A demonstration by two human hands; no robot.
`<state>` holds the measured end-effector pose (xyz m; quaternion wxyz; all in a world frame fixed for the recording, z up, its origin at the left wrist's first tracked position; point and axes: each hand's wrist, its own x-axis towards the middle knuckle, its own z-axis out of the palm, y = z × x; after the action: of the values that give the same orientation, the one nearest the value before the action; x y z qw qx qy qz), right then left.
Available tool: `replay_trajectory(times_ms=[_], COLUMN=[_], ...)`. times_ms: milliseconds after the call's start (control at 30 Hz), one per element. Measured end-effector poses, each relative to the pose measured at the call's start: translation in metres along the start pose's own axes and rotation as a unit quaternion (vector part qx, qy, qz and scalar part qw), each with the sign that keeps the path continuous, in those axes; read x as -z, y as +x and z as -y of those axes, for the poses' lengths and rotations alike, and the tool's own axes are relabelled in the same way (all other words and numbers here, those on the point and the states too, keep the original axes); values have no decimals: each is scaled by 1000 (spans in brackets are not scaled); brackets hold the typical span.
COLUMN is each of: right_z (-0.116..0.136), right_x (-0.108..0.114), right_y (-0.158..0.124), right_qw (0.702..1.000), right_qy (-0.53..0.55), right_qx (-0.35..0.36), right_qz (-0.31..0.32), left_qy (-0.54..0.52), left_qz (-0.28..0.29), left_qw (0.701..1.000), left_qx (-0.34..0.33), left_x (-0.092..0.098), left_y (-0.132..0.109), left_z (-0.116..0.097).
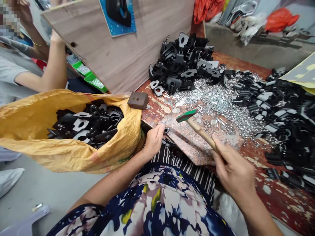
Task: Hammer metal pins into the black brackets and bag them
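A hammer [200,131] with a green head and a wooden handle is in my right hand [232,167], its head over a speckled stone slab [189,141]. My left hand [154,139] is closed at the slab's left edge, its fingertips on a small dark part [166,130], mostly hidden. Shiny metal pins [216,98] lie heaped behind the slab. Black parts with grey plates [182,62] are piled at the back, and small black clips [290,131] spread over the right side of the table.
On the left, a yellow sack [118,154] holds more black parts, with a brown block [138,100] at its rim. A wooden board [137,55] rises behind. Another person's arm [55,65] shows at upper left, near green trays [94,81].
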<state>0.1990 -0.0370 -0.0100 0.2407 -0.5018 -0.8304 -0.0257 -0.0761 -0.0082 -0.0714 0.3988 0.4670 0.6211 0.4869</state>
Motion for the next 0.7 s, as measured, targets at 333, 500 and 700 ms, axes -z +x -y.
replay_trajectory(times_ms=[333,500,700], right_z=[22,26,-83], right_x=[-21,-11,46], right_y=[25,24,27], right_qw=[994,938,752], right_qy=[108,323,506], right_qx=[29,-10,-304], right_qz=[-1,124,-295], left_qy=[-105,-25,25], left_qz=[82,251,-89], left_qw=[990,965,995], left_qx=[49,-75,-37], left_x=[1,-19,1], left_y=[-15,5,135], left_z=[-39,-69,-104])
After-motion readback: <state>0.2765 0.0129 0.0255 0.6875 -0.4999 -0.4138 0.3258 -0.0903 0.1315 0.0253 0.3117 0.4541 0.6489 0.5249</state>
